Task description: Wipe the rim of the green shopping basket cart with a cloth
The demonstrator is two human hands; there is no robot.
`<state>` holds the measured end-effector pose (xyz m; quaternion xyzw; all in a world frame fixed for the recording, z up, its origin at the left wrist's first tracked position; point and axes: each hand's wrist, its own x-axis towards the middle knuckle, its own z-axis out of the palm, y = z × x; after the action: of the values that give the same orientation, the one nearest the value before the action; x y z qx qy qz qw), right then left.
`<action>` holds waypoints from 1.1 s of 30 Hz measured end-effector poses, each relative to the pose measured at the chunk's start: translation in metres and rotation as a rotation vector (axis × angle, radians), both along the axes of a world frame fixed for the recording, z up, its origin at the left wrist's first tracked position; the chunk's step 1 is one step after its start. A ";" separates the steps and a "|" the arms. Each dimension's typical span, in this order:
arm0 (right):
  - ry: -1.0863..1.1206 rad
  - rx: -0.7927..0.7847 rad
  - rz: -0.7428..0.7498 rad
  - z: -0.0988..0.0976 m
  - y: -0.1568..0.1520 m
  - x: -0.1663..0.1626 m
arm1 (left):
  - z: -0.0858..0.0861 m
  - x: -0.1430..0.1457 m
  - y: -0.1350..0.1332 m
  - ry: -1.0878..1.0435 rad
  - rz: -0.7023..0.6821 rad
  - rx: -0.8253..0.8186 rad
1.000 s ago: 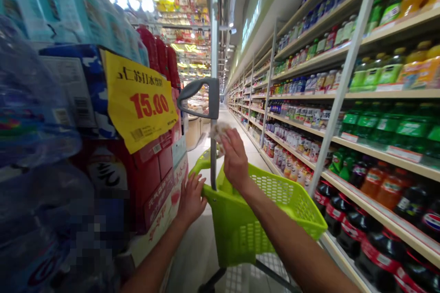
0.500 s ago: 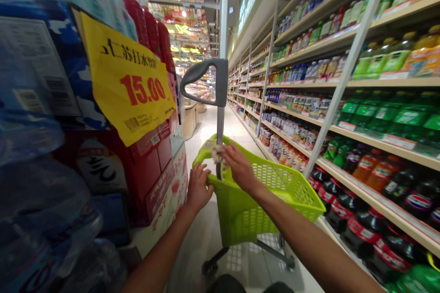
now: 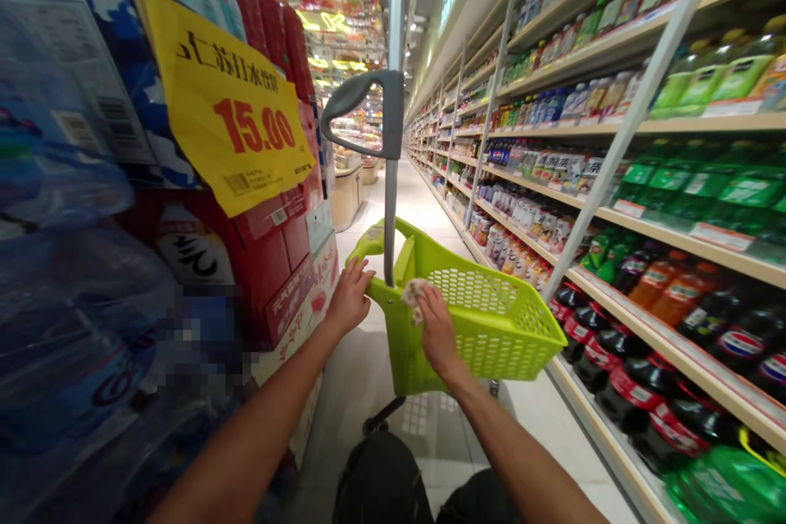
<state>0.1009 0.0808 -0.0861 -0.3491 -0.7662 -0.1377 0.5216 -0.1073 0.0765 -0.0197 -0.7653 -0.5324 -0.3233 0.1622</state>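
1. Lower down now than in the earlier frames, the right hand has left the metal pole and come onto the outside of the lime-green shopping cart basket, just below its rim and to the right of the pole's foot.
2. Between the right fingers and the basket wall sits a bunched, pale, brown-marked cloth; those fingers lie close together on it, pressing it to the green plastic.
3. On the basket's near left edge, the left hand stays where it was, its fingers slightly apart and draped over the rim; whether they close underneath cannot be told.
4. The basket stands in the aisle in front of the person, its perforated sides facing the shelves, with dark trousered knees just behind it.
5. Above both hands, a grey loop handle is fixed to the pole, its loop pointing left and touched by neither hand.
6. To the left, near the left forearm, red drink cartons are stacked beside shrink-wrapped water bottles, and a yellow price sign reading 15.00 hangs over them.
7. Along the right side run long drink shelves, with dark cola bottles on the lowest level and green soda bottles higher up.
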 end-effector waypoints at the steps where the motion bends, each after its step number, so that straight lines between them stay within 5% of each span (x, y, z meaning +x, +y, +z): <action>1: -0.021 0.016 0.032 0.001 0.002 -0.008 | 0.000 0.001 -0.001 0.009 0.014 -0.012; 5: -0.199 -0.001 0.101 -0.036 -0.005 -0.027 | -0.003 0.004 -0.007 0.053 0.071 -0.032; 9: -0.379 -0.150 0.134 -0.091 -0.029 -0.003 | -0.005 0.002 -0.008 0.084 0.064 -0.029; 11: -0.322 -0.166 0.120 -0.087 -0.034 0.010 | -0.005 0.003 -0.008 0.083 0.053 -0.017; 15: -0.072 -0.036 0.052 -0.032 -0.017 0.012 | -0.010 0.021 -0.015 0.004 0.108 0.117; 17: -0.034 0.022 0.026 -0.021 -0.008 0.009 | -0.015 0.038 -0.022 0.006 0.085 0.168; 23: -0.223 0.035 0.040 -0.074 -0.024 0.031 | -0.033 0.080 -0.027 0.220 -0.112 0.011; 29: -0.078 -0.042 -0.017 -0.046 -0.015 0.059 | -0.039 0.085 -0.015 0.228 -0.085 -0.039; 33: -0.165 -0.070 -0.016 -0.070 -0.013 0.067 | -0.036 0.077 -0.010 0.218 -0.086 -0.041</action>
<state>0.1679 0.0681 -0.1558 -0.3607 -0.8081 -0.1435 0.4430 -0.0306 0.0663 -0.0561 -0.8212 -0.4847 -0.2339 0.1896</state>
